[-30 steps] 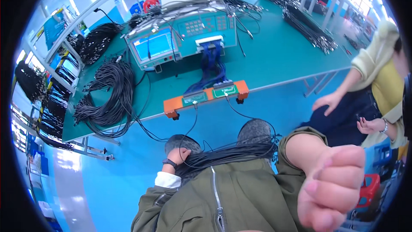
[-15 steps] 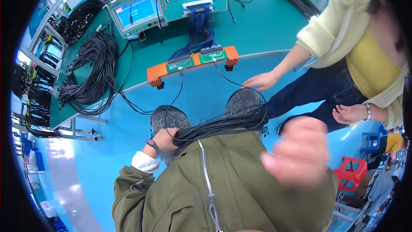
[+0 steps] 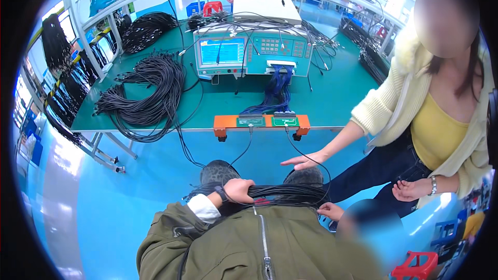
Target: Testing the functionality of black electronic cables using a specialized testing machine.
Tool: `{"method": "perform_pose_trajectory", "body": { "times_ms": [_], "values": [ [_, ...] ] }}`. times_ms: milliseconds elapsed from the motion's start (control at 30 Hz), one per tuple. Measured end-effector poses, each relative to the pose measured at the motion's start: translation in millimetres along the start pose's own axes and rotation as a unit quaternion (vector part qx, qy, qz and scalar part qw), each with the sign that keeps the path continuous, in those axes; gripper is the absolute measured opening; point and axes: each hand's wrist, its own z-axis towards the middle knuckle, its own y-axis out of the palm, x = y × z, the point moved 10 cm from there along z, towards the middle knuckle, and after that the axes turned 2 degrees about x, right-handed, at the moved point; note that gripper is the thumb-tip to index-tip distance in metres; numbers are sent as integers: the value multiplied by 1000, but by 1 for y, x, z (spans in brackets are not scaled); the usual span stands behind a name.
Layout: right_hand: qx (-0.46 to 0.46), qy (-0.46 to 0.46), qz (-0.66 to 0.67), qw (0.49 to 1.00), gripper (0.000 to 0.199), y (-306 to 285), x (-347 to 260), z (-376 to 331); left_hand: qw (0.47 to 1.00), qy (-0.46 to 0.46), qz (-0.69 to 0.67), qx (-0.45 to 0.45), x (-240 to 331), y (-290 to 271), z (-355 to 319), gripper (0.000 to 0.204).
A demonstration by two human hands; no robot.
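Observation:
A bundle of thin black cables [image 3: 285,192] lies across my lap. My left hand [image 3: 239,191] is closed around its left part. By the right end of the bundle, my right hand [image 3: 331,211] has its fingers pinched together; what they hold, if anything, is too small to make out. Part of that arm is hidden by a blur. Two single cables run up from the lap to green circuit boards [image 3: 285,121] on an orange fixture [image 3: 224,122] at the table edge. A co-worker's hand [image 3: 306,161] reaches over my right knee, fingers stretched out.
On the green table [image 3: 332,101] stands a tester [image 3: 254,49] with a lit screen, joined to the fixture by blue wires [image 3: 277,91]. A large coil of black cables [image 3: 155,88] lies left of it. The co-worker [image 3: 441,129] is close on my right. A red stool [image 3: 415,265] stands behind.
My right hand has come down from in front of my chest to the bundle's right end. The view has tilted up. My left hand still grips the cables.

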Motion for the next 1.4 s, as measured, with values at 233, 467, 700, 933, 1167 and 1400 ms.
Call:
{"method": "perform_pose_trajectory", "body": {
  "times_ms": [233,467,700,933,1167,1400],
  "values": [
    [188,18,36,981,40,-13,35,17,995,27,-39,-87,18,29,19,49],
    [452,-105,-145,874,84,-45,20,18,982,16,-59,-180,30,36,-2,55],
    [404,-185,-221,868,91,-67,-11,34,995,9,-39,-90,35,33,20,50],
    [401,-223,-88,884,87,-71,-28,63,996,-39,-76,11,68,-4,64,46],
    [510,-232,-21,828,89,-121,-30,59,938,290,-98,162,154,-62,41,78],
    [488,-243,65,836,79,-118,-91,-18,767,196,-612,14,110,-87,21,38]
  ]
}}
